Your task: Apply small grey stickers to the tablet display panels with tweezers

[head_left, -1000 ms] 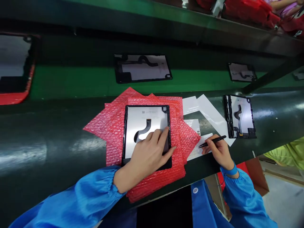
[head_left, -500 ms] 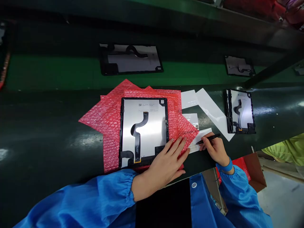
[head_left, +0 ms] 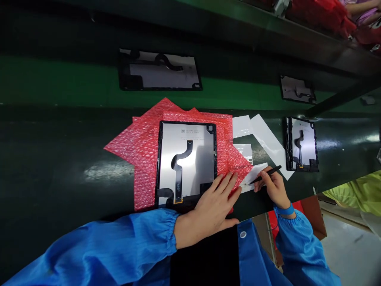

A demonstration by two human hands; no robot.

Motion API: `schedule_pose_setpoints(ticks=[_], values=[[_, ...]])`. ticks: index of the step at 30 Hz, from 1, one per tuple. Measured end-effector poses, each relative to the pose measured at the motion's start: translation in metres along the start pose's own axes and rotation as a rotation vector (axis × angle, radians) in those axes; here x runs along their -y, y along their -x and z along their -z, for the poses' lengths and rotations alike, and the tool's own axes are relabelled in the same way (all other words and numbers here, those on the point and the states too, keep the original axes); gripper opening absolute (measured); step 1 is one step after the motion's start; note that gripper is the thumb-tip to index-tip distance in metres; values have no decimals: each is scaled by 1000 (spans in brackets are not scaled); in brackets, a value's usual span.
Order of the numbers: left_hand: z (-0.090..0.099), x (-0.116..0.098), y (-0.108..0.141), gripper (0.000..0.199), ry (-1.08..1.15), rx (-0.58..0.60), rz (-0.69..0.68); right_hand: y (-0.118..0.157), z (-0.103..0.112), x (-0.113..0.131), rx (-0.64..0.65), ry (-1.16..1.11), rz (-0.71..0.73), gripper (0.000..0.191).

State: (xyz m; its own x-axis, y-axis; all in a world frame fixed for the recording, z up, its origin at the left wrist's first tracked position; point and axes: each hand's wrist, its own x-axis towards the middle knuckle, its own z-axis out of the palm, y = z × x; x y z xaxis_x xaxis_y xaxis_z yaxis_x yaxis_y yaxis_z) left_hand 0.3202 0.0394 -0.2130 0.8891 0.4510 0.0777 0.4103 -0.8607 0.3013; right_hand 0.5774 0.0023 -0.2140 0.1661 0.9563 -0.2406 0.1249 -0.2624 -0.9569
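Note:
A display panel (head_left: 195, 171) lies on red bubble-wrap bags (head_left: 143, 174), its silvery back up, with a black flex cable (head_left: 179, 174) running along it. My left hand (head_left: 216, 202) rests with fingers spread over the panel's lower right corner and the wrap beside it. In my right hand (head_left: 272, 184) are slim black tweezers (head_left: 271, 171), pinched between the fingers. Their tip points down at a white label sheet (head_left: 258, 170), touching or just above it. Fingers and wrap cover part of that sheet.
Behind the wrap, one panel (head_left: 166, 77) and a farther one (head_left: 297, 89) lie on a green belt (head_left: 238, 95). More panels (head_left: 306, 143) are stacked at right, beside a white paper strip (head_left: 270, 143). A cardboard box (head_left: 317, 218) stands below the table edge; a person's yellow-green clothing shows at right.
The view has shifted slightly, so the panel and wrap appear farther right. Panels on the belt have slid a little left. Both hands keep nearly the same pose, the tweezers still over the sheet.

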Motion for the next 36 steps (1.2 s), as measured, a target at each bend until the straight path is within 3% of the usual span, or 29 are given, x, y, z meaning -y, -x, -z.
schedule_pose_setpoints(ticks=[3, 6, 9, 13, 17, 21, 26, 36], values=[[1, -2, -4, 93, 8, -17, 3, -1, -4, 10, -59, -123, 1, 35], [20, -1, -2, 91, -6, -76, -39, -9, -20, 30, -116, -187, 67, 32], [53, 5, 10, 73, -42, -120, -30, -25, -52, 58, -130, -217, 151, 29], [82, 27, 29, 59, -80, -75, 181, -53, -108, 91, -56, -177, 157, 32], [79, 61, 40, 79, -139, -6, 280, -83, -161, 109, 32, -122, 124, 40], [69, 83, 44, 85, -142, 42, 274, -106, -197, 110, 93, -59, 78, 42], [68, 86, 45, 82, -97, -15, 267, -117, -211, 103, 120, 40, 49, 44], [74, 87, 44, 71, -56, 34, 257, -114, -214, 104, 95, 75, 54, 43]])
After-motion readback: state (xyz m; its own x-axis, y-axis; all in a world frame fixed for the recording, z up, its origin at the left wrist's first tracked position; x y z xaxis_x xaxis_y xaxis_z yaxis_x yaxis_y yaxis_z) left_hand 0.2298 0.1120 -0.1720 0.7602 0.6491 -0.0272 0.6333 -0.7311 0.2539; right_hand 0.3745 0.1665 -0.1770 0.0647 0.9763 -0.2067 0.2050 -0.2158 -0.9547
